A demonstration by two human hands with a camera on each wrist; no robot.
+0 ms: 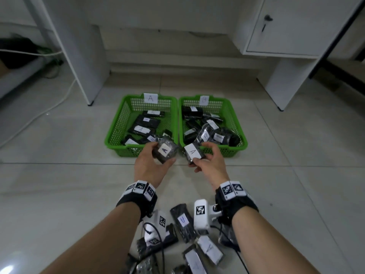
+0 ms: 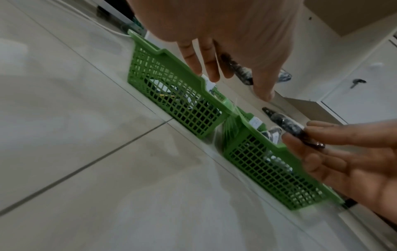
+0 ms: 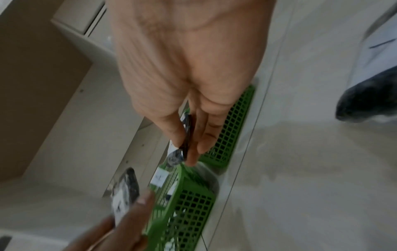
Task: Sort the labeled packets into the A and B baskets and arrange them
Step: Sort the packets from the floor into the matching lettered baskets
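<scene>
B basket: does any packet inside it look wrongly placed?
Possibly. In the B basket, one packet near the front shows a label that reads like an upside-down A, not B. The writing is small, so I cannot be sure.

Both forearms outstretched, left hand [image 1: 153,163] and right hand [image 1: 209,162] each in a curled grip.

Loose packets [image 1: 183,222] near the wrists run off the near edge — their labels partly covered; both wrist views blurred.
</scene>
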